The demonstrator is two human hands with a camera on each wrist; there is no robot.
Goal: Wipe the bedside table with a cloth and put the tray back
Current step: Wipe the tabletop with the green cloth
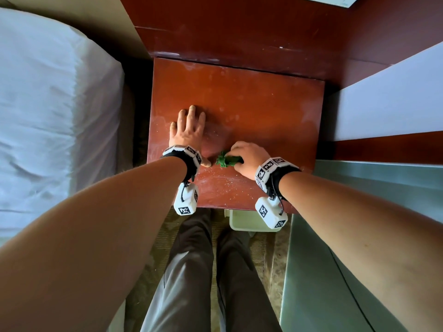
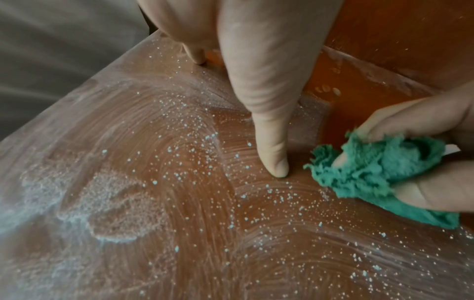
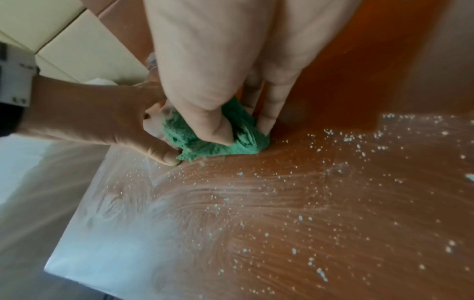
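Observation:
The reddish wooden bedside table [image 1: 259, 106] is dusted with white powder and grains, smeared in arcs [image 2: 133, 194]. My right hand [image 1: 247, 159] grips a bunched green cloth [image 1: 226, 160] and presses it on the tabletop near the front edge; its fingers curl round the cloth [image 3: 218, 138]. My left hand [image 1: 188, 128] lies flat on the table's left part, fingers straight, its thumb [image 2: 271, 150] almost touching the cloth [image 2: 372, 172]. A pale tray-like container [image 1: 247, 221] shows on the floor below the table's front edge, partly hidden by my right wrist.
A bed with white sheets [image 1: 52, 116] stands left of the table. A dark wooden headboard panel [image 1: 239, 27] rises behind it. Right of it are a white surface [image 1: 395, 99] and a grey-green surface [image 1: 371, 236]. My legs [image 1: 203, 271] stand in front on the carpet.

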